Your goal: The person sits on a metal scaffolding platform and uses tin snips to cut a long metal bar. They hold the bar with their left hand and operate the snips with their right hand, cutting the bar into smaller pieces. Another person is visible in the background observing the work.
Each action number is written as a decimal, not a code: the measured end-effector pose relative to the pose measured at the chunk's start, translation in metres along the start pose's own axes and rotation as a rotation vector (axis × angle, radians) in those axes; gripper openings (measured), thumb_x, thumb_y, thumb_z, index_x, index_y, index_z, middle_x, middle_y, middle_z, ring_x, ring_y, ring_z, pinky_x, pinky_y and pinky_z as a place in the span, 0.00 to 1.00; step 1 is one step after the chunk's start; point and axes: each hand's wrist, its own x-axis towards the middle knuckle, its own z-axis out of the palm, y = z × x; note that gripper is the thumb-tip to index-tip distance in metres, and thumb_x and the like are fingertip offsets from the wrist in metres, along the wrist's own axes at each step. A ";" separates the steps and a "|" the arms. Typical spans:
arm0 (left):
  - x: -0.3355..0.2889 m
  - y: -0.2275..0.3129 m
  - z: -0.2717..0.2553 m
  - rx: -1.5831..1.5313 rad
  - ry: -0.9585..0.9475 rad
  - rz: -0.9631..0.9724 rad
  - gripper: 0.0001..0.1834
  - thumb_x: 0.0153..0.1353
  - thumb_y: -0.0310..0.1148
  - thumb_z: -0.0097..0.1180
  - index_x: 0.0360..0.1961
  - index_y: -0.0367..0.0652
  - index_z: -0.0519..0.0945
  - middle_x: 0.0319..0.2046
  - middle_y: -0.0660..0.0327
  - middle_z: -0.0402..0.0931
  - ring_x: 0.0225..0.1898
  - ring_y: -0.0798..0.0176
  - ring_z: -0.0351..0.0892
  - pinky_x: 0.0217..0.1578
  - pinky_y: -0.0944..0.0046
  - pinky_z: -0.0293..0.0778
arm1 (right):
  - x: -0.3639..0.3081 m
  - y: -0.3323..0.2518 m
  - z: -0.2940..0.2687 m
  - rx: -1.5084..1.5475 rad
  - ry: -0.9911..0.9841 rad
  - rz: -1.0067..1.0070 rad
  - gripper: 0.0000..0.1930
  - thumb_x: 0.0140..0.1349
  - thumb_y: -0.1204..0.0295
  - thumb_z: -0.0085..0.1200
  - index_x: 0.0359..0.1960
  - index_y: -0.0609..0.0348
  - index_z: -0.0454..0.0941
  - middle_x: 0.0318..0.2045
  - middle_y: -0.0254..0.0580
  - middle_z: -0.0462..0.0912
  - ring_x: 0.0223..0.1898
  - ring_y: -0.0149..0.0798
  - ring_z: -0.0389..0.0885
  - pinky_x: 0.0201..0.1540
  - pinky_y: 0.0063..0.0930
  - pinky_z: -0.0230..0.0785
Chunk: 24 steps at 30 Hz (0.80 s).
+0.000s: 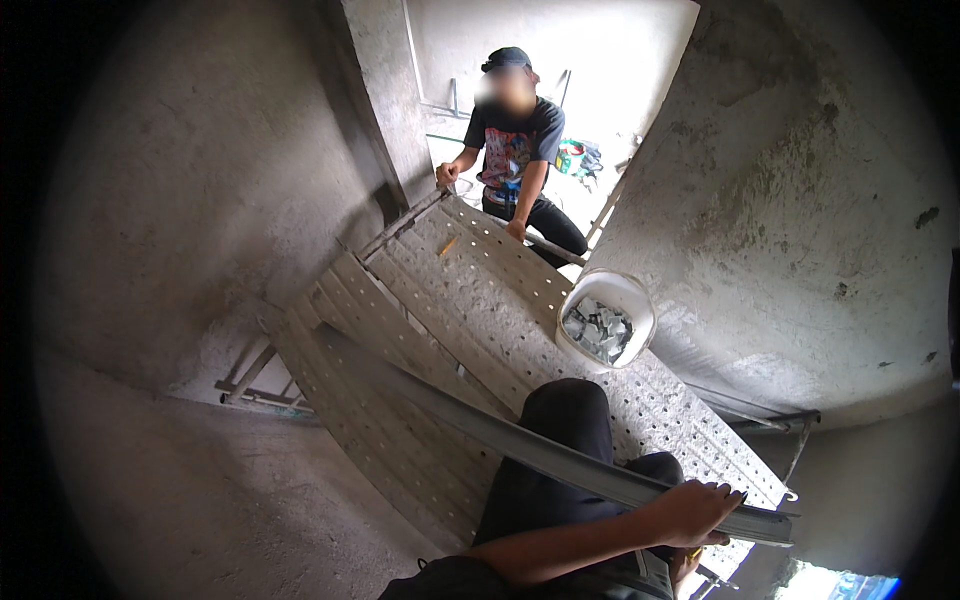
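The left hand is closed around a long grey metal profile near its right end, the length of it slanting across the person's knees toward the far left, above the perforated platform. The right hand is just below (mostly hidden, so I cannot tell its grip). Farther off, a white bucket of pale scraps stands on the platform, with a co-worker at the far end.

Room over planks beyond the slanting metal channel — bucket, then wall, at right
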 end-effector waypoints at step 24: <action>-0.001 -0.010 0.001 -0.003 -0.006 0.005 0.35 0.61 0.49 0.65 0.55 0.30 0.69 0.42 0.48 0.76 0.43 0.48 0.82 0.42 0.52 0.78 | 0.009 -0.008 0.007 -0.010 -0.047 -0.004 0.14 0.66 0.65 0.57 0.47 0.59 0.76 0.29 0.33 0.76 0.30 0.30 0.71 0.31 0.28 0.65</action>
